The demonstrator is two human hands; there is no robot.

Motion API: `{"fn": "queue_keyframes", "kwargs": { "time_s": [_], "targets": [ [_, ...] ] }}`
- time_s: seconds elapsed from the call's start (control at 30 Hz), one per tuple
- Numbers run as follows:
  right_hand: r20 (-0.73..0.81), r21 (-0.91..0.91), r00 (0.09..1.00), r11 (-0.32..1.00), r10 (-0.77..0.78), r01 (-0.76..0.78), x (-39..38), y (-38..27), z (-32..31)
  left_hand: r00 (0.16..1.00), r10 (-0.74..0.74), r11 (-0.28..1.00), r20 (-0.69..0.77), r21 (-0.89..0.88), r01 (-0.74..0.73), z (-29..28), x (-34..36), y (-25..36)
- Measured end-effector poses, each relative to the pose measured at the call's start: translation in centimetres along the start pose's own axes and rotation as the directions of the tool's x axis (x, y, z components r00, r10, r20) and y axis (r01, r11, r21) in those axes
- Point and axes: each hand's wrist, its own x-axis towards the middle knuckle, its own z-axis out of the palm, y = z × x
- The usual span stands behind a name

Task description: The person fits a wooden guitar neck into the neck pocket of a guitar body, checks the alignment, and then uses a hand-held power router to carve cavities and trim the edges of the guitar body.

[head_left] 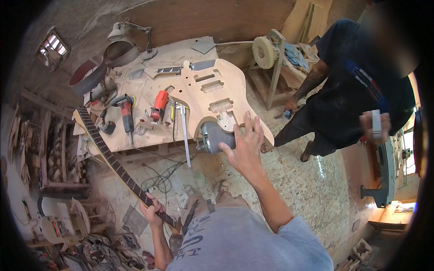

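Note:
My left hand [153, 210] is closed around the lower end of a guitar neck [104, 145], with a dark fretboard and a pale edge. The neck slants up and away to the left, its far end beside the workbench. My right hand [245, 147] has its fingers spread, the fingertips on the edge of a bare-wood electric guitar body [234, 83]. Cut cavities and small holes show in the body's face. Beneath my right thumb is a dark grey cylinder [220, 138], partly covered by the body. The body rests on the bench's right end.
On the workbench [149, 136] lie a red router [160, 106], a grinder [127, 115] and a metal rule [185, 135]. A desk lamp [116, 32] stands behind. To the right are a buffing wheel [263, 52] and another person [357, 86]. Cables [160, 180] lie on the floor.

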Motion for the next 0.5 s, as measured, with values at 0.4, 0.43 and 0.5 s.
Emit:
{"fn": "queue_keyframes", "kwargs": {
  "time_s": [0.4, 0.43, 0.5],
  "targets": [
    [-0.052, 0.050, 0.987, 0.987, 0.153, -0.151, 2.6, -1.8, 1.5, 1.000, 0.012, 1.000, -0.018, 0.012, -0.011, 0.5, -0.4, 0.0],
    [-0.010, 0.034, 0.985, 0.985, 0.171, -0.170, 1.7, -1.9, 0.3, 1.000, 0.027, 0.999, 0.004, 0.039, -0.027, 0.0, -0.4, -0.3],
    [0.065, 0.026, 0.978, 0.980, 0.196, -0.198, 0.1, -2.0, -1.7, 0.999, 0.044, 0.997, 0.026, 0.058, -0.046, 0.0, -0.1, -0.6]
  ]
}}
